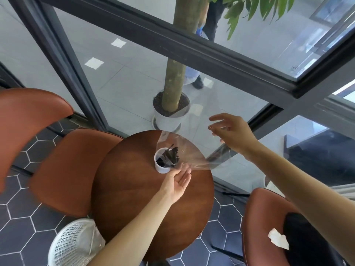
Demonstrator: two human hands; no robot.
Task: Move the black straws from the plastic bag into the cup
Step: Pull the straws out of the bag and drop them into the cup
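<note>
Black straws (170,156) in a white cup (161,168); clear bag (194,148); reddish-brown table (134,198); dark hexagon-tiled floor (21,227)

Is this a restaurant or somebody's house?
Probably a café. There's a small round wooden table with brown chairs around it, a cup of black straws, and big glass walls by a potted tree.

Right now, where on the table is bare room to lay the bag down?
The near half of the table, from the cup toward the basket, is bare, and so is the left edge by the chair. The far right is crowded: cup, straws, bag and left hand.
</note>
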